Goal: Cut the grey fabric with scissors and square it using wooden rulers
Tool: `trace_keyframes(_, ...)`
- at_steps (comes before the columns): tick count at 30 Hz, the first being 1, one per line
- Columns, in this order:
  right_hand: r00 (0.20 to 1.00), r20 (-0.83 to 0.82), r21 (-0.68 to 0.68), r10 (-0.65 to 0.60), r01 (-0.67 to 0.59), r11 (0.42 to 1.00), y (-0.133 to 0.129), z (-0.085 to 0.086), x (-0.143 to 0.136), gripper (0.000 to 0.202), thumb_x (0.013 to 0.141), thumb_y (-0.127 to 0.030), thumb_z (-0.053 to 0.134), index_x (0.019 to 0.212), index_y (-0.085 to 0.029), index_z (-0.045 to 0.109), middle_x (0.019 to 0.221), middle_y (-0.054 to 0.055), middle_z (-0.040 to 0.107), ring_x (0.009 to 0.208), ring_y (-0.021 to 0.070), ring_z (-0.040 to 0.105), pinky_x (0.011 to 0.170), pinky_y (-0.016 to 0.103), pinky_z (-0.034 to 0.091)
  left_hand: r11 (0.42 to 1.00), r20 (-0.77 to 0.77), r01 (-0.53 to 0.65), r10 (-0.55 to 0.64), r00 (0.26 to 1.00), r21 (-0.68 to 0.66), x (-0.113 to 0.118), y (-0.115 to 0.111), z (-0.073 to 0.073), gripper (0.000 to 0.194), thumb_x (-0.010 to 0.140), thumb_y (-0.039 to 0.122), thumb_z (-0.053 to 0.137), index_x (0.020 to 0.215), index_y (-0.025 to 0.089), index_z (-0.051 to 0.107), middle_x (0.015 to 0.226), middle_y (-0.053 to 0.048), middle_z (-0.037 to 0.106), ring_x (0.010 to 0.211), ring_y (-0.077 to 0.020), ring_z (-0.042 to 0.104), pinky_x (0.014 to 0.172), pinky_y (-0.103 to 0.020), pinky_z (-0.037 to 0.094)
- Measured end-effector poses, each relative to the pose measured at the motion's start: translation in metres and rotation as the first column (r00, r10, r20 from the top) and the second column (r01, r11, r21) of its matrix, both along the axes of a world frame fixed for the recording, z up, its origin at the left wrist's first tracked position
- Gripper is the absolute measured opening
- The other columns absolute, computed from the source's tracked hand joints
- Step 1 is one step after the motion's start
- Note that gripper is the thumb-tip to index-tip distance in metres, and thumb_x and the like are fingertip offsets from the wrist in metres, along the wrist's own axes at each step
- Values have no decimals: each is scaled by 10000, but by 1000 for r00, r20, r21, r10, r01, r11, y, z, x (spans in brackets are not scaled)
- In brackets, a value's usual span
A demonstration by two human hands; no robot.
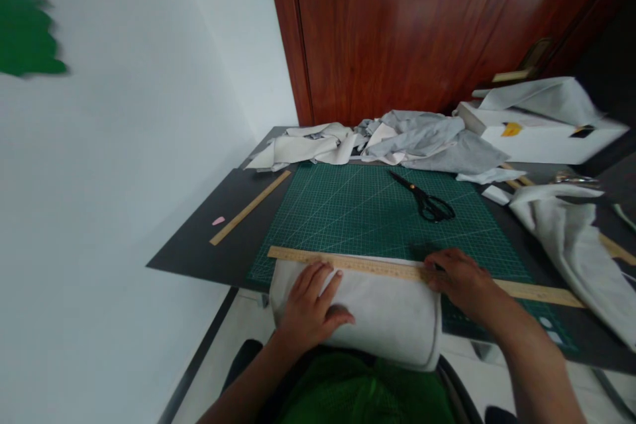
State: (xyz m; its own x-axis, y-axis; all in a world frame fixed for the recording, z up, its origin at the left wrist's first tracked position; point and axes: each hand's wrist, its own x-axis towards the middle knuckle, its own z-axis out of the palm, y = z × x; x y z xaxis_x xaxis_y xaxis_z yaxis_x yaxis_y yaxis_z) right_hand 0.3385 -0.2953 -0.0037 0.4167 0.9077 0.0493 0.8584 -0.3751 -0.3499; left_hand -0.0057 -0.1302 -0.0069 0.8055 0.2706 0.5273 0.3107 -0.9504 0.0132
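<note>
A long wooden ruler lies across the upper edge of a pale grey folded fabric piece. The fabric rests at the front of the green cutting mat and hangs over the table edge toward my lap. My left hand lies flat on the fabric with its fingers spread, fingertips touching the ruler. Near the fabric's right edge, my right hand is closed across the ruler's width, thumb on the near side and fingers on the far side. Its inner fingers are partly hidden.
Black-handled scissors lie on the mat. To the left are a shorter wooden ruler and a small pink piece. Fabric scraps are heaped at the back beside a white box. More grey fabric lies at the right.
</note>
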Motion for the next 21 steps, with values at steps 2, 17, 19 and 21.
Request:
trace_keyframes(2,1000,-3,-4,9,-9,1000,0,-2,1,251,869,-210,602,1030,-313,765,1160,76,698,1065,274,678,910,416,508,995,28,-73,71,997,67,-22,-4,-11,650,971,694,601,1455,260,612,1232,-120,734,1259,-342,642,1106,-509,496)
trace_keyframes(17,996,47,84,80,-83,993,4,-5,14,293,940,-227,561,1105,-308,789,1181,82,720,1056,267,674,914,402,506,939,-178,-336,343,922,71,-27,30,2,617,1077,539,417,1431,70,603,1464,-228,633,1410,-377,571,1163,-542,482)
trace_keyframes(19,994,40,87,97,-101,991,5,-3,13,314,957,-218,535,1133,-289,786,1160,96,720,1050,268,672,915,400,499,932,-142,-351,360,922,88,-22,29,4,540,1077,496,457,1381,89,641,1440,-217,652,1392,-378,586,1141,-542,499)
trace_keyframes(21,993,29,50,115,-117,992,5,2,10,324,974,-218,514,1150,-264,782,1139,108,716,1045,274,670,914,401,489,921,-77,-374,383,921,112,-22,26,5,450,1061,474,524,1305,131,685,1406,-194,675,1359,-373,609,1109,-531,522)
